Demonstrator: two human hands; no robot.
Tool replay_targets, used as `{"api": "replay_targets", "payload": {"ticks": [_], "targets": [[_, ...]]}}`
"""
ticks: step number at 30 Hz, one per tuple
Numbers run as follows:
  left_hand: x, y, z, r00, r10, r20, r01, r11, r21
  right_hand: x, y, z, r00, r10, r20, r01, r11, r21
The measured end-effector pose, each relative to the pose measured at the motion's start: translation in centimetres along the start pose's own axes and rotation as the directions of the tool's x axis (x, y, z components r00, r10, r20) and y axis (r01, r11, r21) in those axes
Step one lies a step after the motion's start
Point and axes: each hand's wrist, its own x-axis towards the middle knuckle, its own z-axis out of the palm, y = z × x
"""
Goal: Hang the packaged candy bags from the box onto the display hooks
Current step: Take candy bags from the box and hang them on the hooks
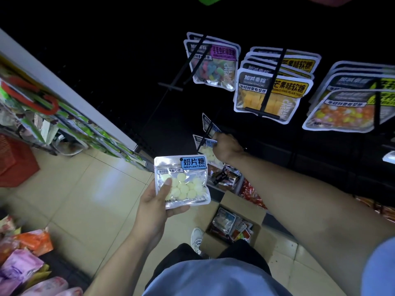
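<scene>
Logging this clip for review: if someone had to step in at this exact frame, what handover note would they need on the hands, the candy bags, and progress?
Left hand: grips one milk-tablet bag by its lower left corner, held up, not yet on a hook.
Right hand: reaching to the lower hook, at the matching bags hanging there; whether it holds one cannot be told.
Box: open on the floor by the feet, with packets inside.
Done: a few milk-tablet bags hang on the lower hook; the upper hooks carry other candy.
Left: hang the held bag, then empty the box.
</scene>
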Motion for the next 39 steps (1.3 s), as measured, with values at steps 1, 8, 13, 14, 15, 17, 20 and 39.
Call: {"api": "replay_targets", "payload": {"ticks": [1, 8, 13, 14, 15, 17, 20, 39], "targets": [[-0.1, 0.0, 0.0, 1.000, 0.002, 0.000, -0.002, 1.000, 0.005, 0.3, 0.1, -0.1, 0.999, 0.003, -0.037, -0.003, 1.000, 0.004], [-0.7, -0.5, -0.2, 1.000, 0.001, -0.023, 0.000, 1.000, 0.014, 2.6, 0.2, -1.9, 0.976, 0.041, -0.216, -0.059, 0.995, -0.077], [-1.2, -1.0, -0.5, 1.000, 0.011, -0.018, -0.011, 1.000, 0.011, 2.7, 0.2, -2.7, 0.969, 0.085, -0.230, -0.114, 0.987, -0.117], [-1.2, -1.1, -0.7, 1.000, 0.011, -0.020, -0.011, 1.000, 0.008, 2.2, 0.2, -2.8, 0.970, 0.089, -0.228, -0.117, 0.987, -0.114], [-1.2, -1.2, -0.8, 1.000, 0.010, -0.025, -0.010, 1.000, 0.004, 1.8, 0.3, -2.9, 0.971, 0.083, -0.225, -0.108, 0.989, -0.101], [-1.2, -1.2, -0.8, 1.000, 0.008, -0.025, -0.008, 1.000, -0.006, 0.6, 0.4, -3.4, 0.973, 0.063, -0.224, -0.076, 0.996, -0.050], [-1.2, -1.2, -0.3, 1.000, 0.007, 0.002, -0.007, 1.000, -0.018, -1.9, -0.2, -4.7, 0.969, 0.038, -0.243, -0.011, 0.994, 0.108], [-0.6, -4.6, 4.0, 0.983, -0.109, 0.148, 0.114, 0.993, -0.024, -15.8, -1.5, -7.8, 0.997, -0.073, 0.037, 0.064, 0.980, 0.190]]}}
